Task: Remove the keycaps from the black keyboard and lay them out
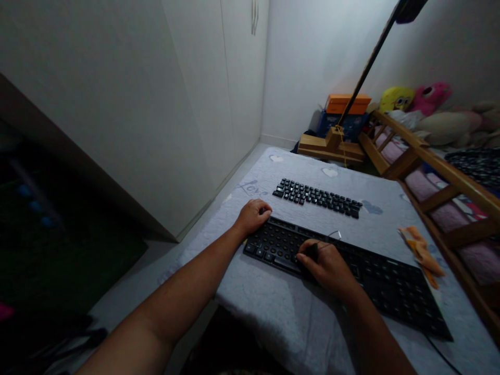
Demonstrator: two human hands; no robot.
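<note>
A black keyboard (390, 278) lies across the cloth-covered table, with many keycaps off its left part. My left hand (253, 216) rests at its upper left corner, fingers curled around the edge. Over the middle of the keyboard, my right hand (322, 260) pinches a small dark tool (313, 251), its tip hidden by the fingers. Behind the keyboard, loose black keycaps (316, 197) are laid out in rows on the cloth. A thin wire piece (336, 234) shows just beyond my right hand.
An orange cloth (422, 252) lies at the table's right side. A wooden bed rail (441, 161) runs along the right. Behind the table stand a wooden stand (332, 143) with a dark pole and an orange box (347, 104). A pale cabinet (195, 94) is at the left.
</note>
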